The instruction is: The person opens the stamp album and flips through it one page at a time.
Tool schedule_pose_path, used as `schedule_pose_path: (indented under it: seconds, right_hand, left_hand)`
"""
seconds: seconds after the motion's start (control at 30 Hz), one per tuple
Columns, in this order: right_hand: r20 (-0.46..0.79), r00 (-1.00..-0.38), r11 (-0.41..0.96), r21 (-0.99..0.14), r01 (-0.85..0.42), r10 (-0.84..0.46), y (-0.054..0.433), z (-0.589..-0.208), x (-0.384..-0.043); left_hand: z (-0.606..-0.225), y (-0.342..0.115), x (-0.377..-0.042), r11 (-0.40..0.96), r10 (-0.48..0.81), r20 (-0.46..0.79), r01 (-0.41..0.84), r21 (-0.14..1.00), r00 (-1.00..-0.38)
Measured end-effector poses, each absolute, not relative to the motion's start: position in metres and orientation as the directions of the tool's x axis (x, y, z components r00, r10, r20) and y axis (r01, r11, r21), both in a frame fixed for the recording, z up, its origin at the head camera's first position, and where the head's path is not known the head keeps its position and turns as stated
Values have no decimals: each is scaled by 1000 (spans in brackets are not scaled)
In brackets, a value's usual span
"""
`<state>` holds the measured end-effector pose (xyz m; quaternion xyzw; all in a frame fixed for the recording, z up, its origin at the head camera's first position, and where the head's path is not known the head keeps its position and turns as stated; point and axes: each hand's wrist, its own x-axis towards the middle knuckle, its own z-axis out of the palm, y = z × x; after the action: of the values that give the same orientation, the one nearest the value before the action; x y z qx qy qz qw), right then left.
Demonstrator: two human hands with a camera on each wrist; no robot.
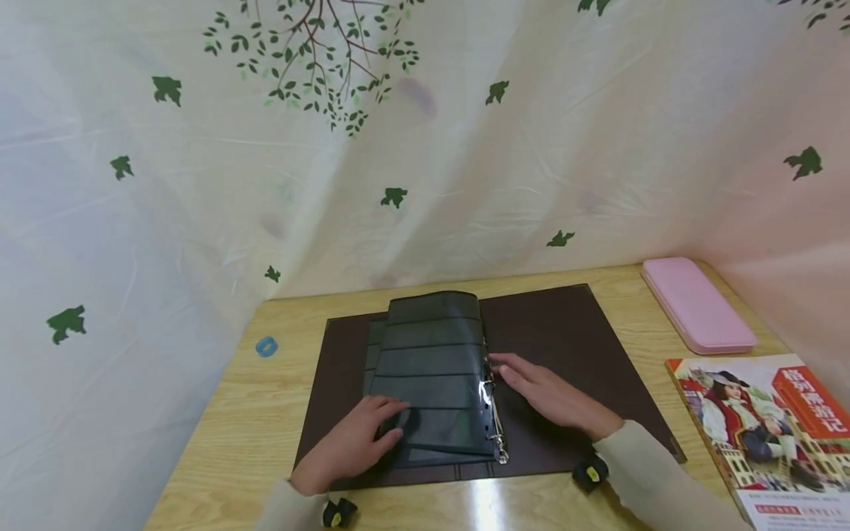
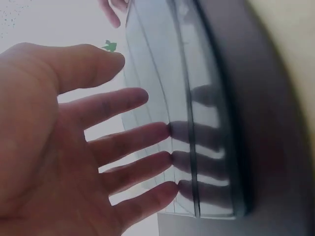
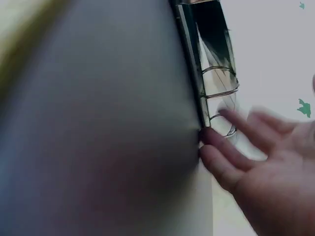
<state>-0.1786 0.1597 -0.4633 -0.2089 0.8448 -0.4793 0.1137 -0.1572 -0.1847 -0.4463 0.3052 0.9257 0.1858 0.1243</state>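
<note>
A dark brown ring binder (image 1: 558, 324) lies spread open on the table, its black pocket pages (image 1: 432, 361) stacked over the left cover. Across the pages run several horizontal strips. My left hand (image 1: 355, 444) rests at the lower left edge of the pages; in the left wrist view its straight, spread fingertips (image 2: 160, 132) touch the glossy top sheet. Beside the metal rings (image 1: 494, 428) is my right hand (image 1: 554, 394), over the right cover. In the right wrist view its loosely extended fingers (image 3: 224, 169) touch the ring spine, gripping nothing visible.
A small blue ring-shaped item (image 1: 266, 346) lies left of the binder. To the right are a pink case (image 1: 697, 304) and an illustrated book (image 1: 764, 435). A leaf-patterned cloth (image 1: 465, 162) hangs behind the wooden table (image 1: 226, 435).
</note>
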Motion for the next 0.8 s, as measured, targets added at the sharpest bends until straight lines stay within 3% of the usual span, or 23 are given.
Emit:
schedule_pose_path:
  seconds: [0.23,0.47,0.8]
  right_hand:
    - [-55,-916,504,-848,-167,-397,160,-457,-217]
    - [-107,-904,625,-755,-198,-415,150,-457,-253]
    - [-75,-926,674,-708,-212,-370,134,-463,-259]
  left_hand:
    - [-448,-187,-147,738,610,-111,512,439,-784]
    - [-454,-190,-146,761,601,-106,527,379,-792]
    - [-453,-190,-137,796,549,-143,463,390,-824]
